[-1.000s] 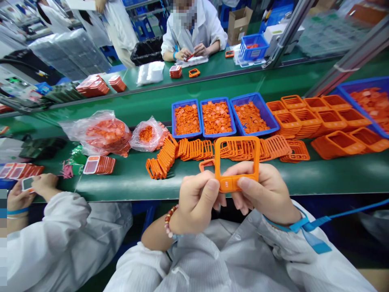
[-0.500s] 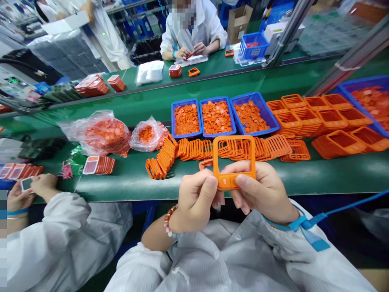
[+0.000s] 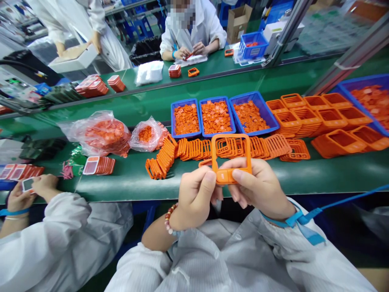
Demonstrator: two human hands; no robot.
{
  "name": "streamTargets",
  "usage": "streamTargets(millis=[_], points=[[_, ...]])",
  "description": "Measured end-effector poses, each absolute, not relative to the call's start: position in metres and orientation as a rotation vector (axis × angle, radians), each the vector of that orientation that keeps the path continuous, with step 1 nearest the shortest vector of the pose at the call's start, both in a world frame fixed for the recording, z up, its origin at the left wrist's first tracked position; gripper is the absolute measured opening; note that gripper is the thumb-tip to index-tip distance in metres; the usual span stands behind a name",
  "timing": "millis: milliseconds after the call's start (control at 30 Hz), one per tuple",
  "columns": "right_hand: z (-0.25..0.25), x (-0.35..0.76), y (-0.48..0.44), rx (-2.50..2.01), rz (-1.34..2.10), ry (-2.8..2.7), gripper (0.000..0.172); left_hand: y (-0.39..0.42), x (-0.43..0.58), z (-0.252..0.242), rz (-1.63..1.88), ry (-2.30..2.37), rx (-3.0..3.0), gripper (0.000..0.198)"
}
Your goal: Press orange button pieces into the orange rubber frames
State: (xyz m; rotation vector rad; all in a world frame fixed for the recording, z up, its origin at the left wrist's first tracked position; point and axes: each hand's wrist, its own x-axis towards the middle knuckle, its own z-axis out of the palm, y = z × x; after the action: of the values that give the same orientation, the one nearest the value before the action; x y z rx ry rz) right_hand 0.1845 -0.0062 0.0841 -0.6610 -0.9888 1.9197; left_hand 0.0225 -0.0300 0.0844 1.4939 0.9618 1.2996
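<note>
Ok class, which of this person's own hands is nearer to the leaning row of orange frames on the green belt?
Left hand: nearer, below and right of the leaning row of orange frames. Right hand: farther right, beyond the held orange frame.

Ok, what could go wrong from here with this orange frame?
The orange frame is pinched only at its lower part by the left hand and right hand, so it might slip and drop over the edge of the green bench. Its thin sides could bend. The leaning rows of frames behind could get knocked over.
</note>
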Motion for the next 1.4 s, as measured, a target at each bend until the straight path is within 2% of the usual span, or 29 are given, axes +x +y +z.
streamTargets(millis=[200, 400, 500, 600, 733, 833, 1000, 1167, 1400], points=[[0.081, 0.186, -0.004, -0.701, 1.901, -1.026, 0.024, -0.029, 0.022, 0.085, 1.293, 0.988, 1.534, 0.044], [0.080, 0.187, 0.004, -0.784, 1.858, -1.256, 0.028, -0.028, 0.021, 0.086, 1.303, 1.203, 1.785, 0.044], [0.077, 0.187, 0.007, -0.802, 1.840, -1.236, 0.022, -0.027, 0.019, 0.085, 1.242, 1.330, 1.930, 0.042], [0.072, 0.185, 0.009, -0.820, 1.809, -1.175, 0.028, -0.023, 0.018, 0.081, 1.142, 1.441, 2.090, 0.040], [0.060, 0.182, 0.016, -0.873, 1.758, -1.172, 0.033, -0.013, 0.012, 0.068, 1.249, 1.569, 2.298, 0.016], [0.051, 0.182, 0.022, -0.913, 1.765, -1.165, 0.039, -0.002, 0.002, 0.057, 1.246, 1.439, 2.549, 0.029], [0.039, 0.183, 0.024, -0.987, 1.801, -1.243, 0.048, 0.013, -0.013, 0.056, 0.866, 1.227, 2.856, 0.020], [0.033, 0.180, 0.020, -1.057, 1.770, -1.275, 0.047, 0.022, -0.016, 0.067, 0.540, 1.130, 2.893, 0.024], [0.032, 0.187, 0.015, -1.090, 1.864, -1.269, 0.042, 0.036, -0.019, 0.069, 0.447, 0.740, 3.010, 0.034]])
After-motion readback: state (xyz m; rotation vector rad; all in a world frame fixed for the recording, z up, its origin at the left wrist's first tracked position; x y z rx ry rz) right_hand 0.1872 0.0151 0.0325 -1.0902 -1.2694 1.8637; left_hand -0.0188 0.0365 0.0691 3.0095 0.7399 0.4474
